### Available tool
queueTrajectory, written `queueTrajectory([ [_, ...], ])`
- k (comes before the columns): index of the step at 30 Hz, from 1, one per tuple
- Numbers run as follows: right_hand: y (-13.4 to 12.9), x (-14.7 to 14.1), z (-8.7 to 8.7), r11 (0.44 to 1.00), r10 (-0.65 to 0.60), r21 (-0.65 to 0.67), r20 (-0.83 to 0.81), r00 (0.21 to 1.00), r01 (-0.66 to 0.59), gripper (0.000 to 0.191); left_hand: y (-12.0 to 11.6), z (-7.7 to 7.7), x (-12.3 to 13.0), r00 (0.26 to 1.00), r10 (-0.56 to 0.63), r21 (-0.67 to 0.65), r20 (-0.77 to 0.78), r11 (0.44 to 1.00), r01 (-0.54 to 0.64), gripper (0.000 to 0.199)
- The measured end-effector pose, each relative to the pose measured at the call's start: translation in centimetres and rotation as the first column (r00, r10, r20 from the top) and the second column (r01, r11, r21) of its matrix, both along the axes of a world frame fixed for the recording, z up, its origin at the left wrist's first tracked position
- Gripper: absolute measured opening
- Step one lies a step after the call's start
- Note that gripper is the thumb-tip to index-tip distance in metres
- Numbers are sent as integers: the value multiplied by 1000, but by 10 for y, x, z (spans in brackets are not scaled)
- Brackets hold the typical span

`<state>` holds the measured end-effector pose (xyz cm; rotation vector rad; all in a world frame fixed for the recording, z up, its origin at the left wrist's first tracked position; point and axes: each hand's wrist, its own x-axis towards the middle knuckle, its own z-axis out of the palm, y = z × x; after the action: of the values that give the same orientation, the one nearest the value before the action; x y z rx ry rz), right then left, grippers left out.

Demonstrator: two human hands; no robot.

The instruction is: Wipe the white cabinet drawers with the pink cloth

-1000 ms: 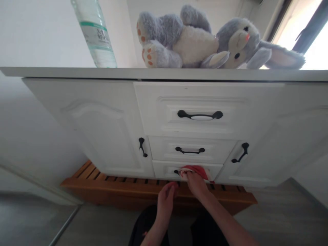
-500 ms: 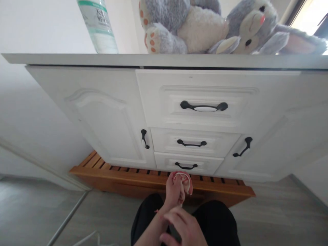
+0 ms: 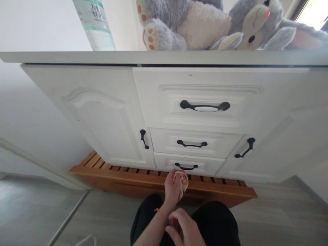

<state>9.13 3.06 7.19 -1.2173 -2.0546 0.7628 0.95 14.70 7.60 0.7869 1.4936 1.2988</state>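
A person crouches before a white cabinet [image 3: 84, 112], black-clad knees [image 3: 217, 218] at the bottom of the head view. The left hand [image 3: 173, 187] is raised in front of the bottom drawer [image 3: 164, 161], its fingers curled around a small red and white item [image 3: 182, 177], apparently a bit of cloth or a band, though it is too small to tell which. The item sits just below the bottom drawer's black handle [image 3: 186, 167] and in front of the slatted wooden platform [image 3: 107, 172] on which the cabinet stands; whether it touches the drawer front cannot be told. The right hand [image 3: 185, 229] hangs lower and nearer the camera, above the lap, fingers loosely bent inward; whether it holds anything cannot be told. All three drawers in the middle stack appear closed, the top drawer [image 3: 205, 99] bearing a black handle with a white centre [image 3: 205, 106], the middle drawer [image 3: 192, 142] a slimmer black pull. Doors flank the stack, the left door's handle [image 3: 143, 138] standing upright beside the drawers, the right door's handle [image 3: 245, 148] set at a slant. On the cabinet top, a grey and white plush rabbit [image 3: 205, 24] lies on its side, orange-padded feet turned left, with a clear plastic bottle [image 3: 94, 24] with a green-banded label standing well apart to its left. Grey flooring [image 3: 30, 212] spreads on either side of the person.
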Motion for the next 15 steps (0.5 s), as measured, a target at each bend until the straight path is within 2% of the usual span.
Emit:
queueTrajectory([
  [3,6,-15,13,995,5,96,32,999,-8,13,1,-5,0,999,8,8,-34,1000,-7,37],
  [5,8,-22,13,987,-15,160,62,998,5,10,1,-8,-2,998,20,12,-56,1000,-19,36],
  [7,6,-27,6,968,-34,249,102,994,8,8,0,-12,-5,996,37,14,-76,999,-37,35],
  [11,-3,-36,-8,900,-119,433,159,980,39,18,-2,-18,-8,992,59,18,-112,998,-57,32],
  [15,-10,-39,-23,883,-202,454,145,969,116,19,-4,-17,-7,991,74,5,-113,997,-73,28],
])
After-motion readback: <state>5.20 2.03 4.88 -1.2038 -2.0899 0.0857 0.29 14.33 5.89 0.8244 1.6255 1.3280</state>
